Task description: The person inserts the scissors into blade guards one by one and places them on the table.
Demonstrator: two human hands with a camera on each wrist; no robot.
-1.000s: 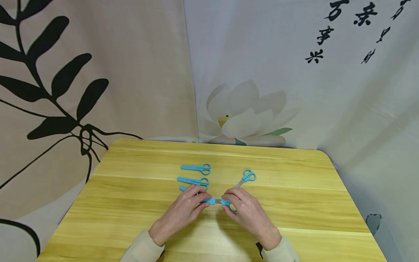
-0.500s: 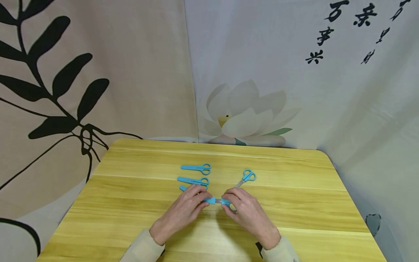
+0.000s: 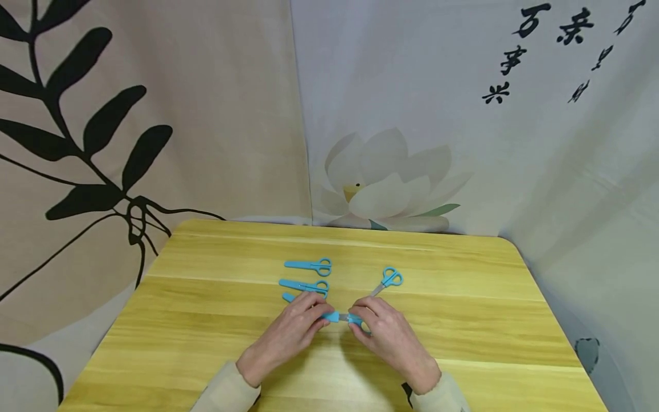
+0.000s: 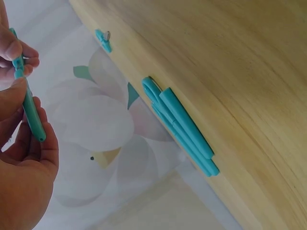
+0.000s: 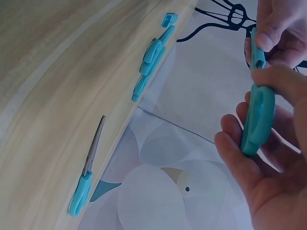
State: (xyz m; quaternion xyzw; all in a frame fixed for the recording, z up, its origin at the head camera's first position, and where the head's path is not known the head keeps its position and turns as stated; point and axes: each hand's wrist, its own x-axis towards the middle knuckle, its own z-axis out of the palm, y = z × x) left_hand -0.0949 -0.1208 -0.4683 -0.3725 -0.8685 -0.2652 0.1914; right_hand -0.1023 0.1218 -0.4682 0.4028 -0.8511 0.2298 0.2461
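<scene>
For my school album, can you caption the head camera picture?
Left hand holds a blue cover, right hand holds scissors, and more scissors lie on the wooden table.

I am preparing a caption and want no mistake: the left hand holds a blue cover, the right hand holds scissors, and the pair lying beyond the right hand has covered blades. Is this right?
Not quite: the pair lying beyond the right hand has bare blades, as the right wrist view shows. The left hand holds a blue cover, and the right hand holds scissors.

left sleeve (image 3: 227, 392): pale cream, long | right sleeve (image 3: 443, 395): same cream | black strap-like piece (image 3: 407, 390): beside right sleeve
</scene>
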